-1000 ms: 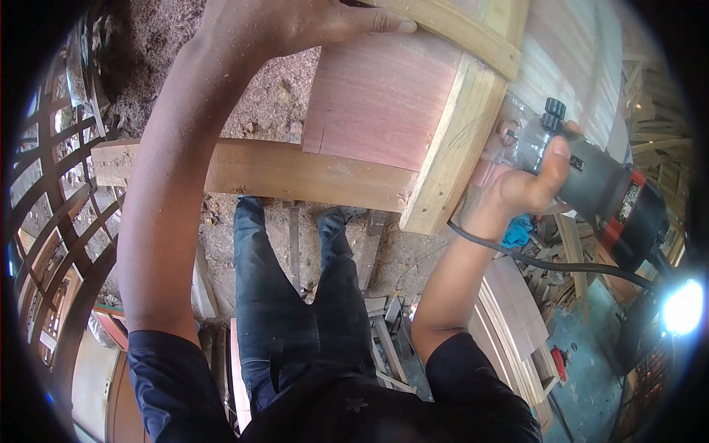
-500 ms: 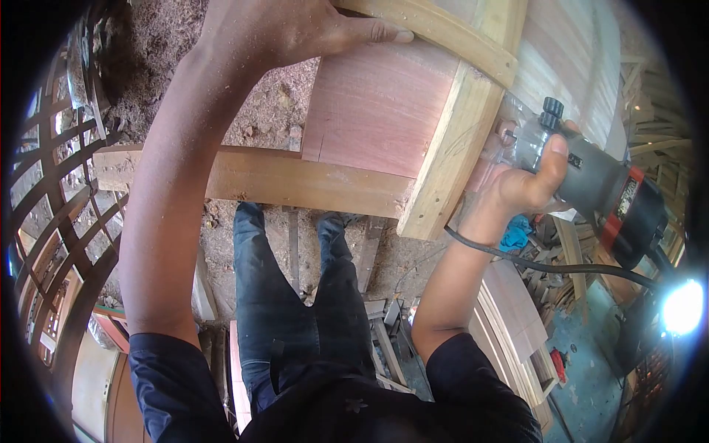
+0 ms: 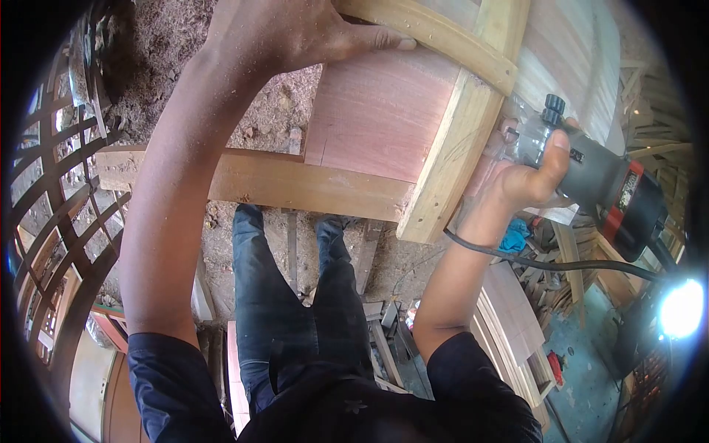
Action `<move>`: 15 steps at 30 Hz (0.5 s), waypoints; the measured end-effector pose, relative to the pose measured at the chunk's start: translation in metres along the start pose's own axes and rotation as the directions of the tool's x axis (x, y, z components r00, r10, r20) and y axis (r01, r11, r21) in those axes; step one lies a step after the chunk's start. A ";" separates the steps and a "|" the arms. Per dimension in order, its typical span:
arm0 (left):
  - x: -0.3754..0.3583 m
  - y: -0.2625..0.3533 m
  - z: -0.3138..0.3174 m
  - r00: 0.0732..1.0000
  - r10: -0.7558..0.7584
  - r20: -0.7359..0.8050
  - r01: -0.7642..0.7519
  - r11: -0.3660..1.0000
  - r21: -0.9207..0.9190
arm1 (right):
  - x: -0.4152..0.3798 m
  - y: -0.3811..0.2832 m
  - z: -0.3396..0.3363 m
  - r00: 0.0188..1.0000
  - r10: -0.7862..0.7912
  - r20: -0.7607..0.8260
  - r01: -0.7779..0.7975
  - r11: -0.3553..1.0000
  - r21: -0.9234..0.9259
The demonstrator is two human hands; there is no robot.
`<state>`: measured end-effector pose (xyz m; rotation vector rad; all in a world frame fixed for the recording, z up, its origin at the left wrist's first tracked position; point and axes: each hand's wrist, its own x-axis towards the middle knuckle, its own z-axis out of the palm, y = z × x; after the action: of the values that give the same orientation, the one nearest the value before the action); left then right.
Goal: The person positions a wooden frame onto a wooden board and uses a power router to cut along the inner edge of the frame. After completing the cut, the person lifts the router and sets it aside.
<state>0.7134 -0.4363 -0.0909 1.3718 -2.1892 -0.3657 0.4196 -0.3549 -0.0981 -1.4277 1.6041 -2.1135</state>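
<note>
In my right hand (image 3: 538,176) is a trim router (image 3: 600,176) with a dark body, a red band and a clear base. It lies on its side, with the base against the outer face of a light wooden post (image 3: 452,159). My thumb is across the motor body. At the top, my left hand (image 3: 306,37) grips a wooden strip (image 3: 436,31), its thumb stretched along the edge and its other fingers out of sight. A reddish plywood panel (image 3: 384,111) sits between the strip, the post and a long wooden rail (image 3: 310,181).
A black power cord (image 3: 546,264) runs past my right forearm. Stacked boards (image 3: 509,317), a blue cloth (image 3: 515,235) and scrap wood are at the right. A bright lamp (image 3: 681,308) glows there. Curved lattice (image 3: 55,170) stands at the left; sawdust (image 3: 170,52) covers the ground.
The view has shifted very slightly. Both hands, the trim router and the wooden frame keep almost the same positions.
</note>
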 end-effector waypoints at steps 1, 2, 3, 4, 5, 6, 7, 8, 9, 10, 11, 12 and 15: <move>0.001 0.000 -0.001 1.000 -0.010 0.018 0.011 0.999 -0.035 | 0.001 0.000 0.001 1.000 -0.001 0.001 0.001 1.000 0.001; 0.002 0.000 -0.002 1.000 -0.011 0.016 0.012 0.999 -0.035 | 0.002 0.000 0.001 1.000 0.010 0.001 -0.010 1.000 0.006; 0.003 0.000 -0.002 1.000 -0.024 0.019 0.025 0.999 -0.035 | 0.004 -0.001 0.001 1.000 0.021 0.001 -0.021 1.000 0.011; 0.004 0.000 -0.002 0.999 -0.037 0.022 0.038 0.999 -0.034 | 0.004 -0.003 0.002 0.999 0.033 0.000 -0.033 0.999 0.015; 0.003 0.001 -0.002 0.999 -0.038 0.022 0.038 0.999 -0.033 | 0.005 -0.004 0.003 0.999 0.045 0.000 -0.045 0.999 0.021; 0.003 0.003 -0.003 1.000 -0.014 0.011 0.014 1.000 -0.012 | 0.007 -0.004 0.005 0.998 0.057 -0.001 -0.057 0.998 0.027; 0.003 0.004 -0.004 1.000 0.010 0.001 -0.010 1.000 0.009 | 0.007 -0.005 0.007 0.998 0.057 -0.002 -0.057 0.998 0.029; 0.005 0.004 -0.006 1.000 0.010 0.000 -0.010 1.000 0.011 | 0.008 -0.006 0.010 1.000 0.023 -0.001 -0.023 0.999 0.028; 0.006 0.003 -0.007 0.999 -0.024 0.048 0.024 1.000 0.001 | 0.009 -0.007 0.012 1.000 -0.012 -0.001 0.012 1.000 0.028; 0.008 0.004 -0.008 0.994 -0.058 0.096 0.058 0.998 -0.007 | 0.010 -0.006 0.013 1.000 -0.012 -0.001 0.012 1.000 0.028; 0.009 0.006 -0.011 0.994 -0.058 0.096 0.059 0.998 -0.007 | 0.011 -0.005 0.013 1.000 -0.014 0.013 0.013 0.998 0.055; 0.009 0.010 -0.016 0.991 -0.066 0.116 0.067 0.998 -0.008 | 0.012 -0.004 0.013 1.000 -0.017 0.026 0.014 0.997 0.082; 0.009 0.005 -0.012 0.995 -0.053 0.086 0.053 0.999 0.000 | 0.017 -0.002 0.013 0.998 -0.027 0.055 0.025 0.998 0.050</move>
<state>0.7131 -0.4411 -0.0761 1.4401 -2.2237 -0.4555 0.4201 -0.3730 -0.0865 -1.4866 1.5111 -2.0920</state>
